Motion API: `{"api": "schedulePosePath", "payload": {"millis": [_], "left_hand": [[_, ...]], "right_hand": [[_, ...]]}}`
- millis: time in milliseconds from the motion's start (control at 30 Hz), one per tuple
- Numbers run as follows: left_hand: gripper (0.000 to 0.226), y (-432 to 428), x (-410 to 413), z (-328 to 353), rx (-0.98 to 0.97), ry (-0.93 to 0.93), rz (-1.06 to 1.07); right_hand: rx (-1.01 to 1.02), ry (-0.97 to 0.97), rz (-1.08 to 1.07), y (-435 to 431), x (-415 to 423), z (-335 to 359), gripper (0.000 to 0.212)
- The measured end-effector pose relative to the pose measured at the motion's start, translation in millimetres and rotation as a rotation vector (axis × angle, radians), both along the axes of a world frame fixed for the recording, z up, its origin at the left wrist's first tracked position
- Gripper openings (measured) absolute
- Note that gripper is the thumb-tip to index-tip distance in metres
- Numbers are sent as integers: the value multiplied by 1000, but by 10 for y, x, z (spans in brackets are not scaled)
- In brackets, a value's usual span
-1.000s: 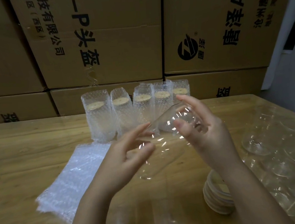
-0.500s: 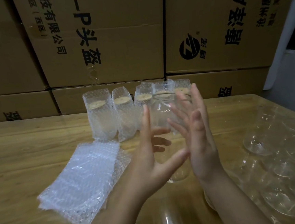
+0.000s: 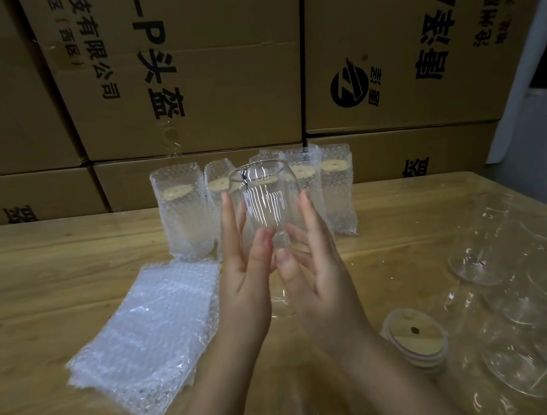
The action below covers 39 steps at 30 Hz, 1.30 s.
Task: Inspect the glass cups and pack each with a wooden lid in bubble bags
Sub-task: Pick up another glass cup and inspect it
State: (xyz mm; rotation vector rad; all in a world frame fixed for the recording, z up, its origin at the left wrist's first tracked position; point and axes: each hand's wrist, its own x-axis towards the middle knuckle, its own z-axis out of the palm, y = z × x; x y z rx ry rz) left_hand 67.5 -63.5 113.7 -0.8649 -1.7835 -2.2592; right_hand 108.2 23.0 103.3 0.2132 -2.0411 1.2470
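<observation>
The fingers [image 3: 228, 219] of my left hand [image 3: 244, 286] and my right hand [image 3: 325, 285] were stretched straight and a little apart, pressed flat against opposite sides of one clear glass cup [image 3: 265, 204]. None curled round it. The cup stood upright between the facing palms, mouth up. I could not tell whether its base cleared the tabletop [image 3: 55, 259]. I judged this light, open hold left most of the glass wall uncovered, so light could show any chip or crack.

Just behind the fingers stood a row of five packed cups [image 3: 183, 215], each in bubble wrap with a wooden disc showing at the top, finished work parked out of the way. Left of the fingers and nearer me lay a stack of flat bubble bags [image 3: 147, 331], within easy reach. Right of them and nearer me sat a stack of wooden lids [image 3: 415, 337]. Farther right were bare cups [image 3: 502, 273], blurred, likely awaiting checking. Cardboard boxes [image 3: 188, 82] walled the far side.
</observation>
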Motion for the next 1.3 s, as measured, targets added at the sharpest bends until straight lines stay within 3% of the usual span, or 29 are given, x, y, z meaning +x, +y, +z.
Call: {"api": "schedulePosePath", "payload": {"millis": [133,233,367,467,667,733,900,1033,1133,1233,1300], "left_hand": [[46,-12,-12,32,-81,-90,-11],[76,-10,-18,16,-25,-127,4],[79,-84,-76,24,105,-152,59],[67,-109,-109,27,138,-149,95],[62,-84,-99,1,-8,-39,37],[67,-30,-63,-20,-47,-49,-27],[66,47,-10,-19,-128,-289,-315],[67,68,-13,-13,-244,-401,-490],[74,97,-8,0,-295,-358,-429],[52,99,43,8,-272,-181,-242],[51,88,117,26,-236,-48,-103]], "right_hand": [[252,128,-225,-24,-26,-30,57],[325,277,-279,-96,-31,-84,49],[123,362,-132,-263,-51,-266,45],[-64,311,-58,-324,-65,-369,45],[-497,-62,207,-139,-75,-173,51],[-478,-125,235,26,-60,-71,52],[-569,-171,348,301,19,147,70],[-705,-123,370,384,41,235,55],[-712,-51,328,401,32,244,52],[-647,70,220,387,59,267,54],[-521,156,138,326,93,285,59]]}}
